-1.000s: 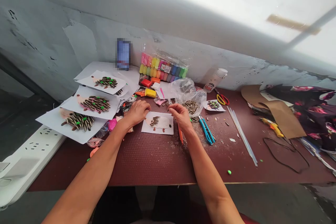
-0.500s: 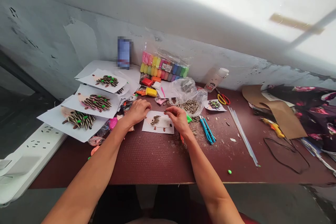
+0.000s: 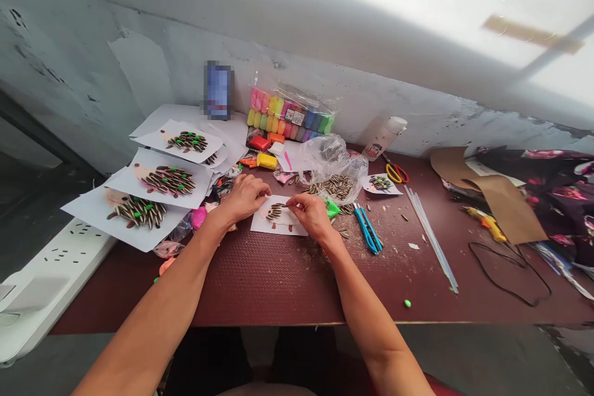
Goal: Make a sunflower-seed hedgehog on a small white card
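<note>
A small white card (image 3: pixel 260 224) lies on the table with a pale hedgehog shape in clay, and several striped sunflower seeds (image 3: pixel 275 213) stand in its left part. My left hand (image 3: pixel 247 194) rests at the card's upper left edge, fingers bent together and tips against it. Over the right half of the card, my right hand (image 3: pixel 312 215) pinches a sunflower seed near the row of seeds; the seed is mostly hidden by the fingertips. Behind that hand, a heap of loose seeds (image 3: pixel 338 187) spills from a clear plastic bag (image 3: pixel 330 151).
Finished-looking hedgehog cards (image 3: pixel 197 184) are stacked at left, beside a white power strip (image 3: pixel 65 260). Coloured clay packs (image 3: pixel 288 120) lean on the wall. At right are a blue cutter (image 3: pixel 368 230), scissors (image 3: pixel 396 172), glue sticks (image 3: pixel 431 238), a bottle (image 3: pixel 385 137) and a glue gun (image 3: pixel 489 226).
My right hand has moved slightly left and down, bringing the pinched seed from above the card's upper edge to the hedgehog's body. My left hand stays at the card's edge.
</note>
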`<state>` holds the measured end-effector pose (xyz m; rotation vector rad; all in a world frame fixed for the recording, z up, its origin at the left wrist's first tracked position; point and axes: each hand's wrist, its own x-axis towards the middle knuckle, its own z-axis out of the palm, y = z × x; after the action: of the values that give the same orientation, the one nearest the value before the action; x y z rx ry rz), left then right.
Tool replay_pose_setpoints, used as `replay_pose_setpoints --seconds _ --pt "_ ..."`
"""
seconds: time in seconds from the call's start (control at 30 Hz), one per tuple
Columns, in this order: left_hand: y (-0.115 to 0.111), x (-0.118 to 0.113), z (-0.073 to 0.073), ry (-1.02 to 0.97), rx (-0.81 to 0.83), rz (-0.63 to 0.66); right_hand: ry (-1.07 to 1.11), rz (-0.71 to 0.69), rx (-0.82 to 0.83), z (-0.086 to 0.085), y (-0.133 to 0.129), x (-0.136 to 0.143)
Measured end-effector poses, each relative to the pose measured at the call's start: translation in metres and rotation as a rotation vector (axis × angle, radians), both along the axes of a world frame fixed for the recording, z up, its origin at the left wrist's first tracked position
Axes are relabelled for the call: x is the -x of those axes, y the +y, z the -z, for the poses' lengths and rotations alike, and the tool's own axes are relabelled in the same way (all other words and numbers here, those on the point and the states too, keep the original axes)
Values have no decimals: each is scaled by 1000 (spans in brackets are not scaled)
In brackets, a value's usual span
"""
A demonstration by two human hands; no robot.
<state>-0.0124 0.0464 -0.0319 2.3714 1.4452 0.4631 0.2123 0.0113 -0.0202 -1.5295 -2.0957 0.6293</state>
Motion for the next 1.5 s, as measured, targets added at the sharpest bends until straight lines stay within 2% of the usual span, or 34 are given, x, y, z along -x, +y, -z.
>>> replay_pose_setpoints --seconds 0.27,0.6,1.5 --pt "2 1 6 -22 -1 23 -75 -23 -71 1 0 -1" --pt "0 -1 1 -1 36 6 -119 -78 -82 5 -1 3" --pt "2 0 6 -19 2 18 -164 -134 -139 11 1 2"
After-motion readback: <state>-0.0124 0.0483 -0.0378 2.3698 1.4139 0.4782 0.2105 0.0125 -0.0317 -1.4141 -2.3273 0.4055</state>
